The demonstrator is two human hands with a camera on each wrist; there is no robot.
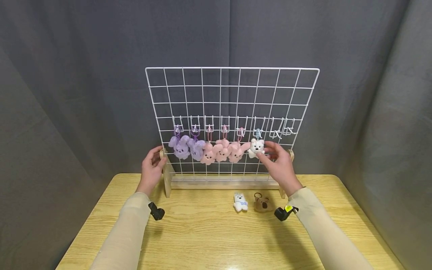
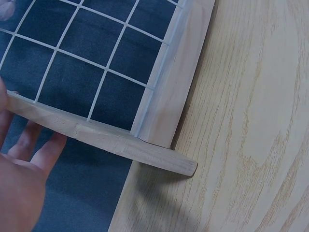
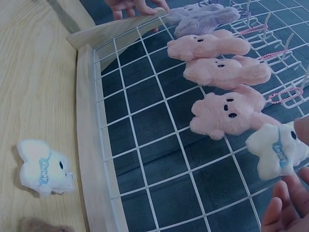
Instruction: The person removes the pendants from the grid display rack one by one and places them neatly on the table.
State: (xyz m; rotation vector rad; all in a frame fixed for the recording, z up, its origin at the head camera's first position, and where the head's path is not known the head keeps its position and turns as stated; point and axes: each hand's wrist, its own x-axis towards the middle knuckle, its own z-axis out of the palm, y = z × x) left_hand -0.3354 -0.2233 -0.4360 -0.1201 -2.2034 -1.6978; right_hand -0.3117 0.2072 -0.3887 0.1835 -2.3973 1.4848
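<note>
My right hand [image 1: 281,165] holds a white plush bear keychain [image 1: 257,147] between thumb and fingers. The bear's light blue chain [image 1: 258,133] loops on a hook of the white wire grid [image 1: 229,94]. In the right wrist view the bear [image 3: 276,152] faces outward, with a blue ribbon across its body. At the grid's other side, my left hand [image 1: 152,169] grips the wooden side post [image 2: 104,135], fingers passing behind it. Beside the held bear hang several pink plush keychains [image 1: 222,150], then two purple ones [image 1: 180,147] nearest the left hand.
On the wooden table [image 1: 199,232], in front of the stand's base bar [image 1: 222,185], lie a second white plush bear [image 1: 240,203] and a brown plush head [image 1: 263,205] with a dark ring. Two bare hooks [image 1: 282,129] are at the grid's right end. Grey curtains [image 1: 101,93] surround the table.
</note>
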